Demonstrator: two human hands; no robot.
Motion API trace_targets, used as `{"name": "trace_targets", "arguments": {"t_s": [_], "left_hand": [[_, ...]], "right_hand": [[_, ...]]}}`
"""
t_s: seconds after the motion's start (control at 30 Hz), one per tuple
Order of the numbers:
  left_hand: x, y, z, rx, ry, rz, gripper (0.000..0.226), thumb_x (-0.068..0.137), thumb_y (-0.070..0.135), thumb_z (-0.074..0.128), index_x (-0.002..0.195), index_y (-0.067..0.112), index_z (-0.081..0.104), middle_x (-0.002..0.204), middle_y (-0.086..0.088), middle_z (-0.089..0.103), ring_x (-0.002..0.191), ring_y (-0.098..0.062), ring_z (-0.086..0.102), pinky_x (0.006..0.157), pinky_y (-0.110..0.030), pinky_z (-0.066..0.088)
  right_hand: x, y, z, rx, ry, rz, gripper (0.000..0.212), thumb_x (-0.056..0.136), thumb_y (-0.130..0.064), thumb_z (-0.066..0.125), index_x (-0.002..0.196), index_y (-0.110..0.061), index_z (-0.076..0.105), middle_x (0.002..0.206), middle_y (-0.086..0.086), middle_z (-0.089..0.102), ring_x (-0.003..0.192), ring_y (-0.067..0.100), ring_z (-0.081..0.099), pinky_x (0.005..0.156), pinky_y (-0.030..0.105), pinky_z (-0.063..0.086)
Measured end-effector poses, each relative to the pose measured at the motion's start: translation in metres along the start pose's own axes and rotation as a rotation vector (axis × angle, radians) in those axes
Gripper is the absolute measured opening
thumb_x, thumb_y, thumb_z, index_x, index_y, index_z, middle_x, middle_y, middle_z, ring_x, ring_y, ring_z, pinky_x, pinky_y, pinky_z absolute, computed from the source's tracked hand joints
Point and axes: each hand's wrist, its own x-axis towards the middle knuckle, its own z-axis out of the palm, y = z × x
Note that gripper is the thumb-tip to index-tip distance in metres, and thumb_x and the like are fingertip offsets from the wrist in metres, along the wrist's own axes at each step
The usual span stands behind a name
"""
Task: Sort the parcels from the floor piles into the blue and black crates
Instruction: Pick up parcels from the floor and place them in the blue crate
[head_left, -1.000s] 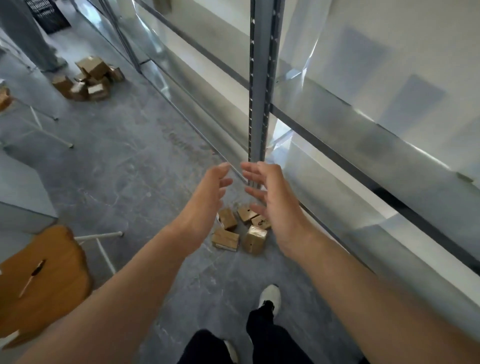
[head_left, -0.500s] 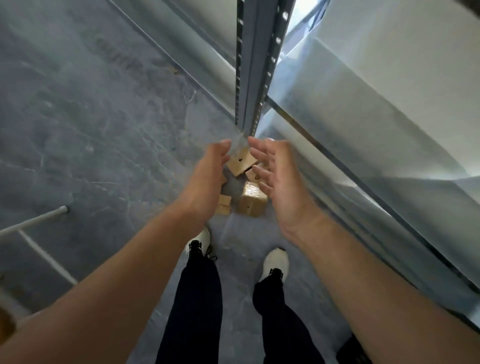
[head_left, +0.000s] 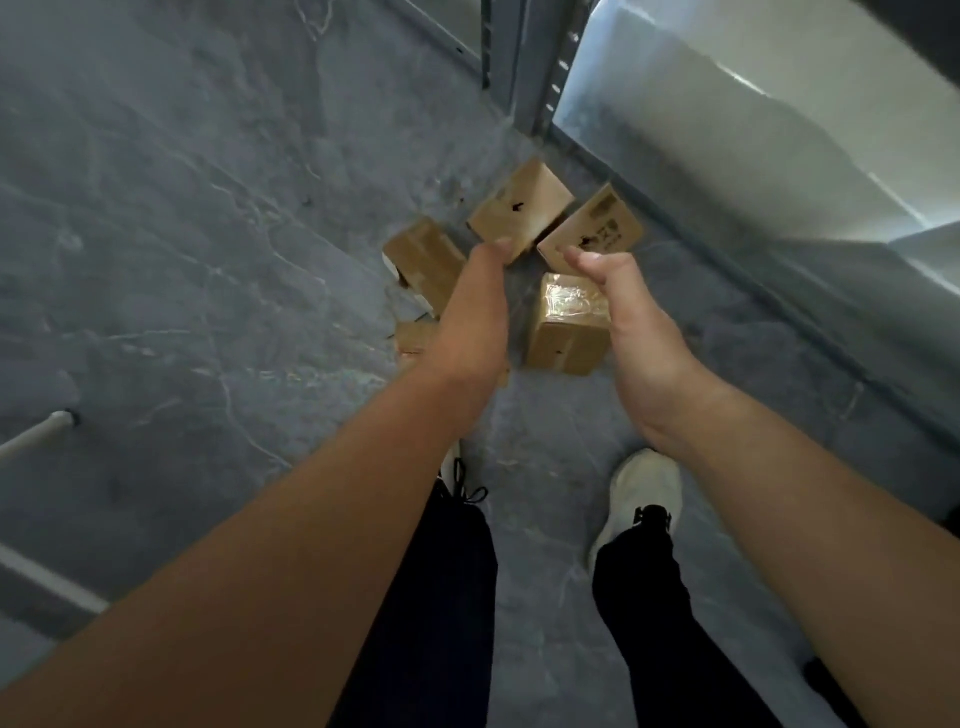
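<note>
1. A small pile of cardboard parcels is seen on the grey floor (head_left: 208, 260), just in front of the foot of a metal shelf post (head_left: 524, 62).
2. The parcel nearest the post (head_left: 519, 208) is tilted and bears a small dark mark on its upper face.
3. Just to the right of it, a second parcel (head_left: 597, 228) with printed markings is leaned beside the low shelf (head_left: 727, 156).
4. To the left of the post's foot, a third parcel (head_left: 426, 260) is laid at an angle.
5. A taped parcel (head_left: 569, 327), shiny on top, is stood nearer the person, well in front of the post.
6. A fifth parcel (head_left: 413, 338) is mostly hidden behind the left wrist.
7. The left hand (head_left: 472, 317) is held above the pile with fingers extended together; whether a parcel is touched cannot be told.
8. The right hand (head_left: 634, 322) is held loosely curled and empty beside the taped parcel, its fingers bent inward, nothing pinched.
9. Two white shoes (head_left: 644, 488) and dark trouser legs are seen farther from the post than the pile.
</note>
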Motion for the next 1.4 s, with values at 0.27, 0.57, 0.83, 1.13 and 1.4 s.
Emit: {"name": "trace_targets", "arguments": {"t_s": [0.27, 0.57, 0.83, 1.13, 1.4], "left_hand": [[0.092, -0.073, 0.031, 0.07, -0.012, -0.101, 0.032, 0.106, 0.05, 0.034, 0.084, 0.034, 0.052, 0.078, 0.018, 0.054, 0.068, 0.004, 0.05, 0.066, -0.019, 0.041], [0.107, -0.103, 0.041, 0.051, -0.013, -0.097, 0.044, 0.108, 0.047, 0.029, 0.08, 0.027, 0.054, 0.041, 0.019, 0.059, 0.038, 0.01, 0.055, 0.049, -0.013, 0.046], [0.037, -0.072, 0.03, -0.114, 0.128, -0.133, 0.069, 0.107, 0.053, 0.028, 0.064, 0.023, 0.073, 0.049, 0.008, 0.067, 0.049, -0.006, 0.067, 0.075, -0.033, 0.051], [-0.064, -0.002, 0.024, -0.21, 0.201, 0.025, 0.062, 0.103, 0.062, 0.025, 0.095, 0.016, 0.066, 0.062, 0.004, 0.073, 0.055, -0.01, 0.068, 0.06, -0.027, 0.045], [-0.187, 0.05, -0.001, -0.256, 0.334, 0.136, 0.07, 0.105, 0.053, 0.032, 0.049, 0.02, 0.058, 0.048, 0.005, 0.065, 0.051, -0.019, 0.067, 0.074, -0.035, 0.051]], "right_hand": [[0.086, 0.08, -0.024, -0.027, 0.171, 0.037, 0.042, 0.092, -0.066, 0.049, 0.113, -0.037, 0.073, 0.127, -0.003, 0.068, 0.12, 0.012, 0.061, 0.104, 0.038, 0.046], [0.103, 0.109, -0.045, -0.108, 0.162, 0.037, 0.056, 0.111, -0.047, 0.039, 0.16, -0.022, 0.044, 0.139, 0.001, 0.065, 0.111, 0.003, 0.061, 0.077, 0.016, 0.045], [0.027, 0.075, -0.039, -0.079, 0.152, 0.077, 0.063, 0.086, -0.073, 0.04, 0.113, -0.032, 0.079, 0.125, 0.008, 0.07, 0.118, 0.022, 0.067, 0.108, 0.051, 0.053], [-0.071, -0.007, -0.045, -0.008, 0.111, -0.092, 0.071, 0.078, -0.069, 0.045, 0.127, -0.022, 0.066, 0.117, -0.001, 0.077, 0.105, 0.014, 0.074, 0.087, 0.038, 0.058], [-0.183, -0.071, -0.029, -0.022, 0.002, -0.285, 0.057, 0.088, -0.07, 0.042, 0.117, -0.025, 0.06, 0.116, 0.004, 0.077, 0.103, 0.016, 0.077, 0.088, 0.042, 0.063]]}}
